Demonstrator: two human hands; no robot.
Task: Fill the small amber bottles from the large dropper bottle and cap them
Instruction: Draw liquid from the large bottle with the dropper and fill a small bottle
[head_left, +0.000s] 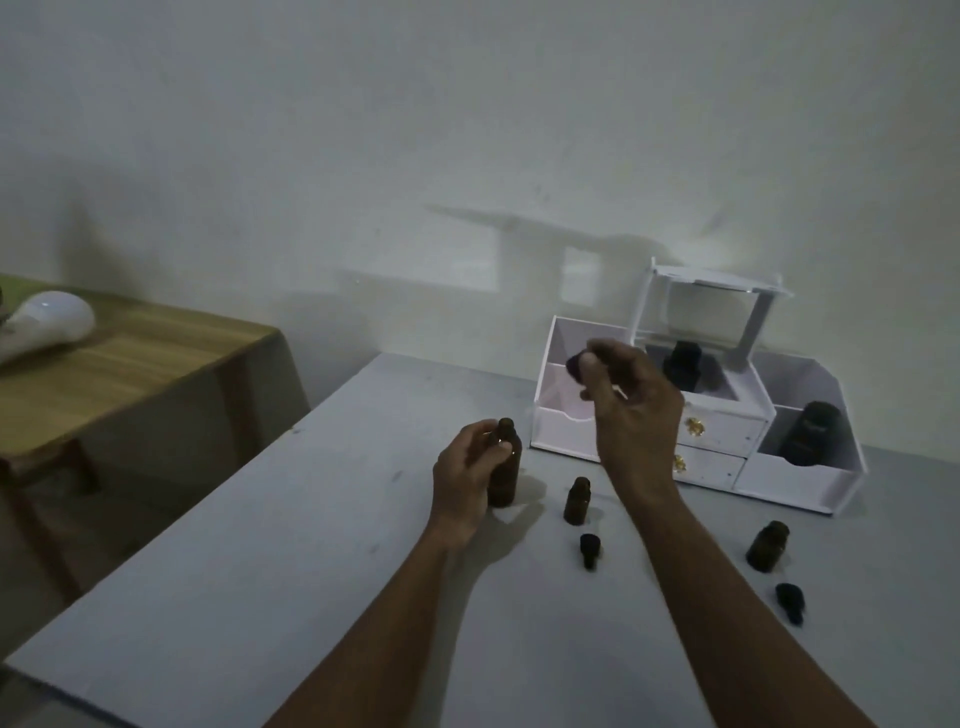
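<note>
Both hands grip: left hand (461, 480) steadies the tall amber glass bottle (505, 475), right hand (636, 410) pinches the black dropper cap (576, 364), best carried upright.

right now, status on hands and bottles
Left hand grips large bottle, uncapped. Right hand holds dropper cap raised. Middle small bottle and right small bottle open. Loose cap near the middle one.

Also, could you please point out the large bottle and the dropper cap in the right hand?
large bottle (506, 475): head view, lower amber body.
dropper cap (574, 366): head view, dark exposed end.
</note>
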